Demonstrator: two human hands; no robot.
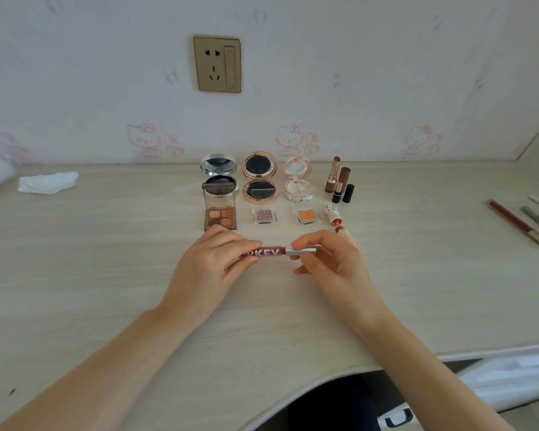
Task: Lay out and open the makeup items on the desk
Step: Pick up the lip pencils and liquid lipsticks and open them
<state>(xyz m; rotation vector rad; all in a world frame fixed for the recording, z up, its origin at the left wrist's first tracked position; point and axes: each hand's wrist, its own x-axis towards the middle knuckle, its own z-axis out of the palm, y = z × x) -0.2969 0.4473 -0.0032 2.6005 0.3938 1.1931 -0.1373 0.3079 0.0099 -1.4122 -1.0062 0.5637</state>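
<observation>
I hold a red lip gloss tube (273, 252) with white letters level above the desk. My left hand (213, 262) grips its red body; my right hand (327, 262) pinches its silver cap (302, 251). Behind them, open items stand in rows: a silver compact (218, 171), a gold compact (259, 181), a pink compact (298, 181), a brown eyeshadow palette (220, 213), two small single eyeshadows (265, 215) (307, 216), two uncapped lipsticks (335, 174) (338, 190) with their caps, and a small opened lip tint (333, 214).
Several pencils (520, 225) lie at the desk's right side. A crumpled white tissue (47, 182) lies at the back left. A wall socket (217, 63) sits on the wall above the desk (106, 275). The desk's curved front edge runs below my arms.
</observation>
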